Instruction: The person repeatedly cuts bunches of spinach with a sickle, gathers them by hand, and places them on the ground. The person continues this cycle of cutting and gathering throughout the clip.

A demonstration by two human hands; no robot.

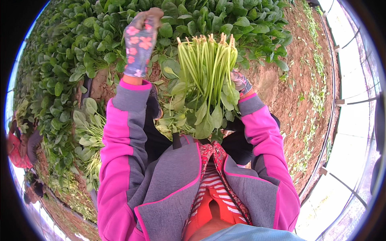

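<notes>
A thick bunch of spinach (207, 68) stands upside down in front of me, its cut pinkish stem ends up and its leaves hanging toward my lap. My right hand (240, 82), in a patterned glove, is closed on the bunch's right side; its fingers are partly hidden behind the stems. Raised to the left of the bunch, apart from it, is my left hand (140, 44) in a grey glove with pink flowers. Its soiled fingers are curled together above the growing spinach (193, 18), and whatever they may hold is hidden.
Cut spinach (94, 132) lies in a pile to my left. Dense rows of spinach plants (68, 44) grow ahead and left. Bare brown soil (297, 108) with scattered leaves stretches right, up to a pale plastic sheet wall (356, 132). Another person in red (20, 150) is at the far left.
</notes>
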